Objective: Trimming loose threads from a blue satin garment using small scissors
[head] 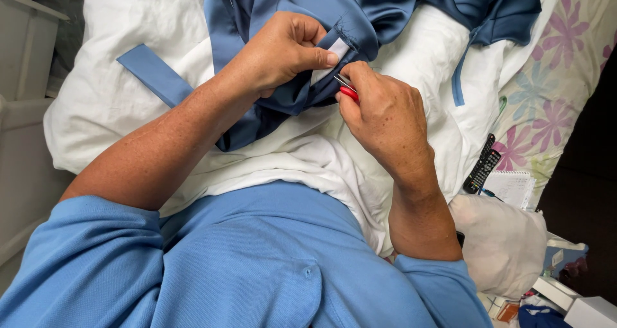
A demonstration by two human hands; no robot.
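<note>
Garment (302, 7) blue satin | L hand (279, 48) pinching white label (329, 57) | R hand (379, 113) gripping red-handled tool (348, 90)

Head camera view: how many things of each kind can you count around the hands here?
Hands: 2, left hand pinching a small white label, right hand
Red-handled tools: 1, small red-handled tool in the right hand
Blue satin garments: 1, blue satin garment
White labels: 1
White pillows: 1, white pillow
Remote controls: 1, black remote control
Notepads: 1, spiral notepad
Total: 8
</note>
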